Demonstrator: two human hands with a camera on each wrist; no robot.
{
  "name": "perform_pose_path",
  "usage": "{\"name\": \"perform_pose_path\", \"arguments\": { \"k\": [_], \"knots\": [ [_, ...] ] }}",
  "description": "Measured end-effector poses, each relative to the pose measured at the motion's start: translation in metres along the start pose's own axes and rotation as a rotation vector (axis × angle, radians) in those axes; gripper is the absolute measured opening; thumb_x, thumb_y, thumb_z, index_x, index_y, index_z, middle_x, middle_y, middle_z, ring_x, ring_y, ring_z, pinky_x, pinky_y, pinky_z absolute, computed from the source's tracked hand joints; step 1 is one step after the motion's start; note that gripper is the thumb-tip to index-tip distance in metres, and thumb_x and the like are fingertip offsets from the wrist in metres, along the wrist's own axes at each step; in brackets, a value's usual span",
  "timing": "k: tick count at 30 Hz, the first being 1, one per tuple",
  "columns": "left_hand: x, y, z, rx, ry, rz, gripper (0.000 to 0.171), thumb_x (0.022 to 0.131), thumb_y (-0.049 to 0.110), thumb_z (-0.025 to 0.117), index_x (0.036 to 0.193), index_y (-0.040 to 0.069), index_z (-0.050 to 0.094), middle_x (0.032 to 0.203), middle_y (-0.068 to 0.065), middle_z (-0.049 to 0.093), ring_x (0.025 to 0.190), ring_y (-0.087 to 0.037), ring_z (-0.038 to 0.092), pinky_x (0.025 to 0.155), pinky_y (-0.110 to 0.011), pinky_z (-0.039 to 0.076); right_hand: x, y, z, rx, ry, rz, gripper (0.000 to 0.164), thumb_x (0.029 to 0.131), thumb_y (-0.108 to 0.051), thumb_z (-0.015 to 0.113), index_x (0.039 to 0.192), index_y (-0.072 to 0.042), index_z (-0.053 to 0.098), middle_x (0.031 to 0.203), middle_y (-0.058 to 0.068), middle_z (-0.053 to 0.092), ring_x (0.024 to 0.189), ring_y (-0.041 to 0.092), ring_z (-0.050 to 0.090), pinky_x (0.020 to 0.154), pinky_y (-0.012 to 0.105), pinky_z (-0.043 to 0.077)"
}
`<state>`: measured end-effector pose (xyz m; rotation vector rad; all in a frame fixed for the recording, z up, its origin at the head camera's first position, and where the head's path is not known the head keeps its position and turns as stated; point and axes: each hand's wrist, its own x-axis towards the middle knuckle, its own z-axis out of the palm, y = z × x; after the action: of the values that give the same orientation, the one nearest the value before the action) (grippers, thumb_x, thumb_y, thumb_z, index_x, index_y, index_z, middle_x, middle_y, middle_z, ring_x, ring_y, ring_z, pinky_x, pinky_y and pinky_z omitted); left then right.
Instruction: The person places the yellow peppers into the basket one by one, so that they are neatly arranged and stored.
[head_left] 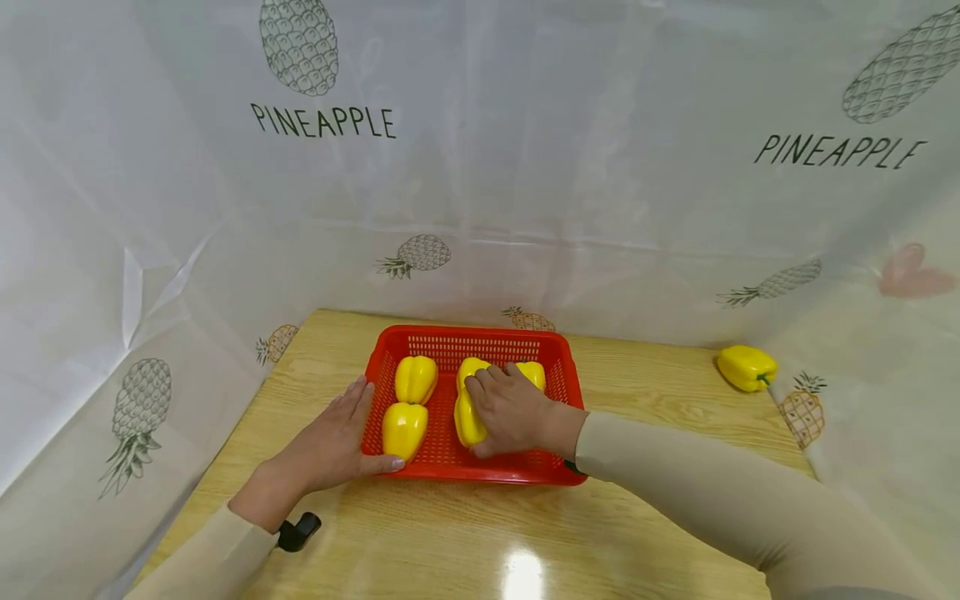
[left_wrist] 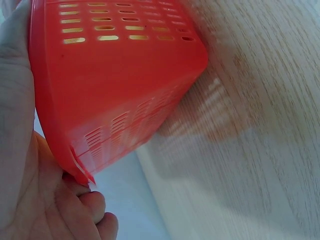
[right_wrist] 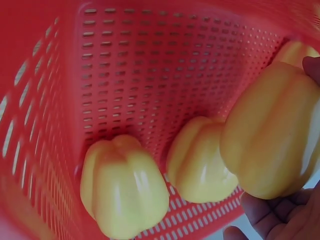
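Observation:
My right hand [head_left: 513, 408] reaches into a red plastic basket [head_left: 480, 332] and grips a yellow bell pepper [head_left: 468, 418]. In the right wrist view that bell pepper [right_wrist: 272, 132] sits between the thumb and curled fingers, above the basket floor. Around it lie more yellow bell peppers: two at the left side [head_left: 416, 380] [head_left: 404, 431], and two partly covered behind my hand [head_left: 474, 367] [head_left: 532, 374]. At the front left corner my left hand [head_left: 326, 442] holds the basket's rim [left_wrist: 47, 100], thumb along the front edge and fingers along the left side.
Another yellow bell pepper [head_left: 747, 367] lies on the wooden table [head_left: 645, 375] at the far right, beside the wall sheet. White sheeting [head_left: 525, 183] with pineapple prints encloses the back and both sides. A black strap [head_left: 298, 532] is on my left wrist.

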<state>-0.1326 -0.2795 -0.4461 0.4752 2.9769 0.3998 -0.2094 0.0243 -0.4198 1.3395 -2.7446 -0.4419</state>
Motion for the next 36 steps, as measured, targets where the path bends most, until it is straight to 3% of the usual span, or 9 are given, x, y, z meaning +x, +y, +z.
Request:
{"name": "perform_pose_path", "arguments": {
  "k": [13, 21, 36],
  "knots": [
    [0.001, 0.004, -0.003, 0.008, -0.003, 0.0, 0.133, 0.084, 0.086, 0.061, 0.162, -0.013, 0.019, 0.172, -0.032, 0.016, 0.159, -0.047, 0.022, 0.127, -0.062, 0.027, 0.006, -0.006, 0.014, -0.016, -0.054, 0.004, 0.09, 0.086, -0.081, 0.055, 0.141, -0.01, 0.047, 0.131, 0.006, 0.061, 0.116, 0.024, 0.058, 0.106, 0.047, 0.05],
    [0.001, 0.004, -0.002, -0.007, 0.001, -0.014, 0.129, 0.085, 0.078, 0.069, 0.162, -0.013, 0.02, 0.172, -0.032, 0.016, 0.159, -0.048, 0.024, 0.126, -0.063, 0.028, 0.012, -0.01, 0.021, -0.036, -0.058, -0.036, 0.083, 0.086, -0.081, 0.058, 0.133, -0.013, 0.051, 0.121, 0.003, 0.061, 0.109, 0.021, 0.057, 0.094, 0.037, 0.051],
    [0.001, 0.002, 0.0, -0.005, -0.001, -0.017, 0.13, 0.085, 0.079, 0.068, 0.162, -0.013, 0.02, 0.172, -0.032, 0.015, 0.158, -0.047, 0.025, 0.126, -0.063, 0.028, 0.019, -0.016, 0.027, -0.095, -0.119, -0.081, 0.078, 0.09, -0.081, 0.055, 0.132, -0.015, 0.05, 0.12, 0.001, 0.062, 0.111, 0.02, 0.059, 0.097, 0.038, 0.052]
  ]
}}
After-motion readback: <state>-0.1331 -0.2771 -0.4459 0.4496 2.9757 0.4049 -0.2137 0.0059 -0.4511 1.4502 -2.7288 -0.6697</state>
